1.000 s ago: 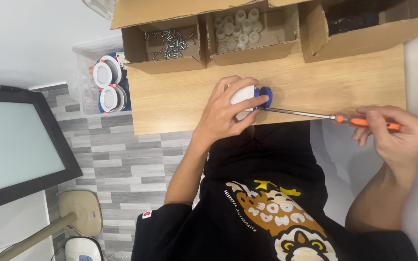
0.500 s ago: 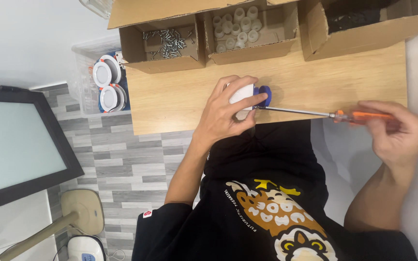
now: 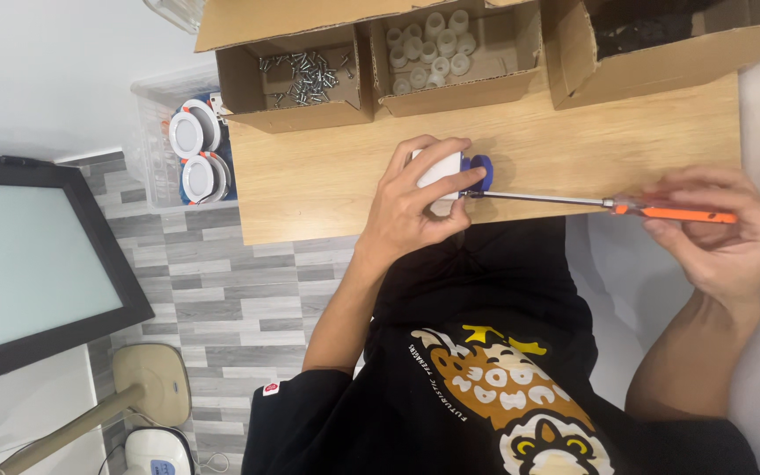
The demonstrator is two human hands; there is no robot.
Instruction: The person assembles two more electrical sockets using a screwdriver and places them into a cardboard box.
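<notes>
Wooden table [image 3: 310, 189] edge — left hand [image 3: 411, 207] gripping white part [image 3: 437, 169], screwdriver [image 3: 609, 205]

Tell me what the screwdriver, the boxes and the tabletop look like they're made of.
Screwdriver: a thin, shiny grey shaft, likely steel, with a glossy orange handle, probably plastic, in the right hand. Boxes: plain brown corrugated cardboard, matte, with raw flap edges. Tabletop: light wood grain, smooth; solid wood or laminate cannot be told. The white and blue part in the left hand looks like plastic.

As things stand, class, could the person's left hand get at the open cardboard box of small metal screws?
Probably yes: the left hand lies just below the open-topped cardboard box of screws, with bare wooden table between, but it is gripping a white and blue part.
</notes>
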